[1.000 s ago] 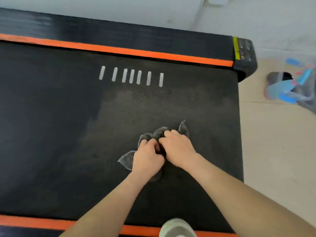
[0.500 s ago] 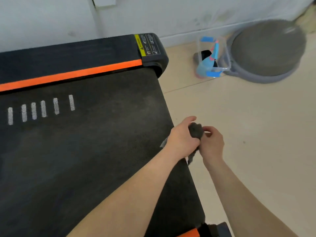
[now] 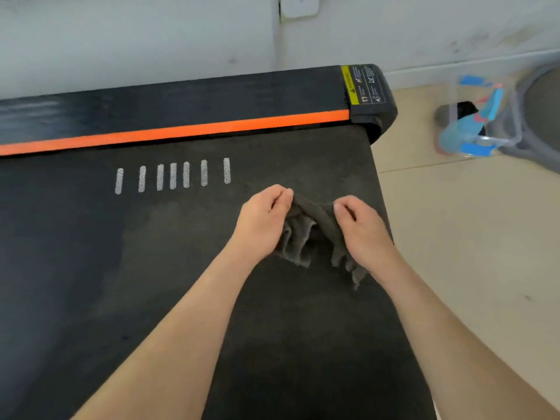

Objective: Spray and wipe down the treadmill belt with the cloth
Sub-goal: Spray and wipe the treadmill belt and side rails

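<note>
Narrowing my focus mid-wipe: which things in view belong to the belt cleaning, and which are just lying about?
Job: grey cloth, pinched by left hand and right hand; treadmill belt; blue bottle in the clear bin, possibly the sprayer.
Lying about: grey dome on the floor; wall plate.

Clear blue-clipped box (image 3: 475, 148) beside grey round base (image 3: 545, 116), on beige floor (image 3: 469, 244)

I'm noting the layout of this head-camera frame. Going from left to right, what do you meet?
white stripes → left hand → cloth → right hand → clear box → grey dome
</note>
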A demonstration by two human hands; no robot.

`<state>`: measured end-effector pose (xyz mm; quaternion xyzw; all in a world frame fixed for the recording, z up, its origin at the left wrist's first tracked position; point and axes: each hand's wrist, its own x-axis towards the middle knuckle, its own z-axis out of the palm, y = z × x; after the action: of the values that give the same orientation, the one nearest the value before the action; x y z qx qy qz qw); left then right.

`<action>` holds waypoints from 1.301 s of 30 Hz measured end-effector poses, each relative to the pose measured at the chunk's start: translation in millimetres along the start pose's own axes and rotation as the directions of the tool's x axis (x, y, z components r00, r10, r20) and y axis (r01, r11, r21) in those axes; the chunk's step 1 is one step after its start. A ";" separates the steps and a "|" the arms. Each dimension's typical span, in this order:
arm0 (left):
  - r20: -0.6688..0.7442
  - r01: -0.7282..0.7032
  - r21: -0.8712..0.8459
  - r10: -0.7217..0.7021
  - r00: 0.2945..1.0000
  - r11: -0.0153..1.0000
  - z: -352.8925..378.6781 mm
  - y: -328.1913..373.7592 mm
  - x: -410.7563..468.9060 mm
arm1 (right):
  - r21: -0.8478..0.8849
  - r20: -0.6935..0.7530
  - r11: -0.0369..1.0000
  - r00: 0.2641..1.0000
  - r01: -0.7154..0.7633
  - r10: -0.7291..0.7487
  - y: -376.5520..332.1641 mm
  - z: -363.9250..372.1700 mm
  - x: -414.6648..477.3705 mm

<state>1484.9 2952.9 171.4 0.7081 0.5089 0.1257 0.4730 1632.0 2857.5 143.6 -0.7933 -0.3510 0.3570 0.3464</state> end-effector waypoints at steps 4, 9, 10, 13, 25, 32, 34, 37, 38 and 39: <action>0.216 0.078 0.149 -0.109 0.970 0.986 -64.0 -9.0 -9.4 | -0.024 0.492 0.999 0.870 -0.029 0.038 -42.8 2.2 8.4; -0.192 0.092 0.291 -0.036 0.981 0.952 -152.0 -45.4 -41.5 | -0.176 0.410 0.907 0.867 0.382 -0.285 -109.5 86.2 21.8; -0.298 0.091 0.338 0.015 0.955 0.937 -166.9 -55.8 -49.6 | -0.153 0.375 0.873 0.845 0.462 -0.382 -122.6 109.7 19.2; -0.504 0.244 0.416 -0.001 0.864 0.876 -211.8 -108.5 -86.1 | -0.127 0.483 0.760 0.709 0.637 -0.514 -151.7 190.4 -1.2; -0.353 0.548 0.058 -0.496 0.793 0.835 -72.7 -163.7 -148.0 | -0.339 0.885 0.508 0.452 0.792 -0.114 -110.6 239.7 -42.7; 0.067 0.451 -0.117 -0.446 0.892 0.885 28.0 -75.4 -94.2 | -0.641 0.617 0.564 0.786 0.521 -0.024 -51.4 114.0 -18.9; 0.261 0.480 -0.221 -0.423 0.868 0.849 50.8 -46.5 -84.5 | -0.610 0.452 0.725 0.892 0.318 -0.011 -29.2 72.4 -12.7; 0.201 0.370 -0.227 -0.328 0.923 0.901 48.3 -19.6 -73.1 | -0.192 0.137 0.981 0.990 -0.010 0.036 -12.3 21.8 -9.1; 0.117 0.317 -0.229 -0.297 0.948 0.920 35.5 -17.6 -70.3 | -0.028 0.100 0.998 0.993 -0.052 0.054 -14.0 14.6 -10.2; 0.025 0.271 -0.239 -0.273 0.962 0.933 18.6 -17.5 -68.0 | 0.080 0.106 0.995 0.993 -0.056 0.047 -17.9 13.2 -11.1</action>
<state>1456.0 2886.4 168.4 0.5680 0.5849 0.1227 0.5659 1610.2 2861.7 154.8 -0.7674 -0.3328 0.4209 0.3509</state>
